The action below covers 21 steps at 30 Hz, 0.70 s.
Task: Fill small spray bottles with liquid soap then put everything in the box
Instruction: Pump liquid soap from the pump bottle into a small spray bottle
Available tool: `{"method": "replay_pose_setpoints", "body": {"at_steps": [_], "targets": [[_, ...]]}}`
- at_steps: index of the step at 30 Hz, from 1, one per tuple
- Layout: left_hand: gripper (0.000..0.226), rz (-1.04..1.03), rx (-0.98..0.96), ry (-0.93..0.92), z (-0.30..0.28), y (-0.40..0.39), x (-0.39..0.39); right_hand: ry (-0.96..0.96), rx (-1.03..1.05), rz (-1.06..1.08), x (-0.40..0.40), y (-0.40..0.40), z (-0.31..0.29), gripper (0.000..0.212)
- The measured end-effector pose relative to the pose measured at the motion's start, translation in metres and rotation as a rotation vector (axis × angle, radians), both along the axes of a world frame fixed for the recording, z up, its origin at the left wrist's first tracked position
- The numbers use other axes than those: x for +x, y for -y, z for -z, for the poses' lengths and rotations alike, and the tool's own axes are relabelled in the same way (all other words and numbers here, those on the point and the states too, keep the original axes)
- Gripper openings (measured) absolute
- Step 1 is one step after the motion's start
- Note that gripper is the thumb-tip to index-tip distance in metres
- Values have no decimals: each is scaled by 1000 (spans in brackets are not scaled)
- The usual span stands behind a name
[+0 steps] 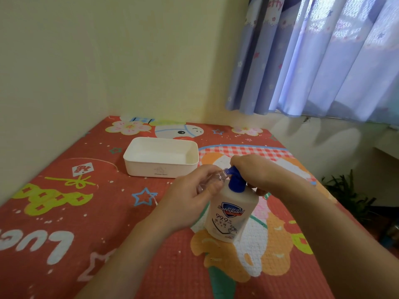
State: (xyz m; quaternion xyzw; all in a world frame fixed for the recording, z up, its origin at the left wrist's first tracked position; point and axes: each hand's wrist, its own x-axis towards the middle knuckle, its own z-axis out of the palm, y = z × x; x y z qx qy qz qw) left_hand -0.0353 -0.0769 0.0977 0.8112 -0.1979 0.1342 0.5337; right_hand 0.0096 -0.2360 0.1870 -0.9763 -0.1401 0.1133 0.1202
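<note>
Left hand (194,190): grips a clear spray bottle (212,180), tilted, mouth at the nozzle.
Right hand (252,169): presses the blue pump (236,180) of the soap bottle (232,214).
Advice: pump slowly, keeping mouth under spout.
Box (162,157): open on the mat (86,212), behind.

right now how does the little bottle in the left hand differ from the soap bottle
The little bottle is clear; the soap bottle is white with a printed label. The little bottle is much smaller. It is tilted in the grip of the left hand, its open mouth at the blue pump, while the soap bottle stands upright on the mat, the right hand over its pump. Both are being handled.
</note>
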Motion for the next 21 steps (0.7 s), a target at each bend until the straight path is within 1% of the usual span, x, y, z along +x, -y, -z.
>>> {"method": "replay_pose_setpoints", "body": {"at_steps": [2,4,8,11,13,15,16,18,21], "targets": [[25,0,-2,-11,1,0,-1,57,-64,-30,2,-1,3,8],[26,-3,-7,-18,2,0,-2,83,-104,-70,3,-1,3,7],[25,-21,-4,-8,4,1,-3,112,-206,-96,4,-2,4,20],[25,-28,-20,-5,5,2,-4,149,-235,-85,5,-5,6,20],[26,-36,-4,-1,4,2,-4,149,-207,-60,4,-4,7,19],[27,-47,13,3,3,1,-3,99,-161,-44,2,-2,5,16],[28,-54,13,10,3,1,-3,52,-99,-28,0,-1,3,12],[32,-85,14,42,1,0,-4,-52,62,29,-3,1,-4,12],[38,-125,47,73,-5,-2,-6,-147,165,120,-4,0,-12,18]]}}
